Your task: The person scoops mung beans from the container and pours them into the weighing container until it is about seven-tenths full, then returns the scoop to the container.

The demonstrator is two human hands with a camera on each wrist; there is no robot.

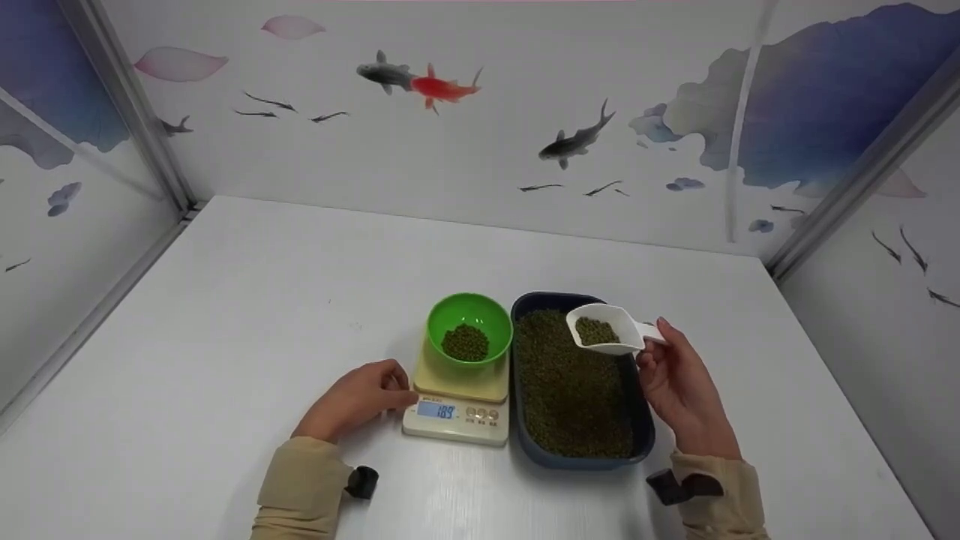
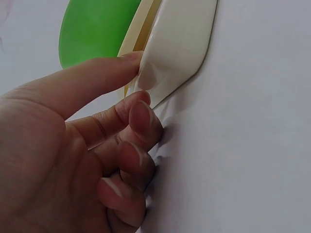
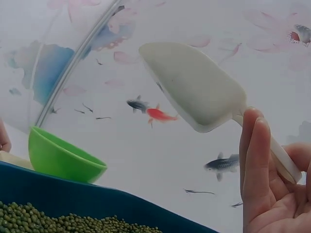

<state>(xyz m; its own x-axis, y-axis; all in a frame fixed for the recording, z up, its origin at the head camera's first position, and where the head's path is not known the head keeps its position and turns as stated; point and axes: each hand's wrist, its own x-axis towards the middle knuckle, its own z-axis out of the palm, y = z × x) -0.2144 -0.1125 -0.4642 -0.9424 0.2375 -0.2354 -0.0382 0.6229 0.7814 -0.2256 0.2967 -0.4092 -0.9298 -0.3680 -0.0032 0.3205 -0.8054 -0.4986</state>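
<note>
My right hand [image 1: 686, 382] grips the handle of a white scoop [image 1: 626, 341] above the right part of a dark blue tub [image 1: 645, 427]. Green mung beans [image 1: 596, 331] lie in the scoop, and more beans [image 1: 570, 390] fill much of the tub. In the right wrist view, the scoop's underside shows, tilted. A kitchen scale [image 1: 455, 429] with a lit display stands left of the tub. On its platform sits a green bowl [image 1: 470, 304] holding some beans. My left hand [image 1: 360, 399] touches the scale's left edge with the thumb, its fingers loosely bent near the tabletop.
The white table [image 1: 225, 337] is bounded by a back wall [image 1: 465, 165] and side panels, printed with fish and petals. The tub stands close beside the scale. Black wrist devices [image 1: 363, 482] sit at both sleeves.
</note>
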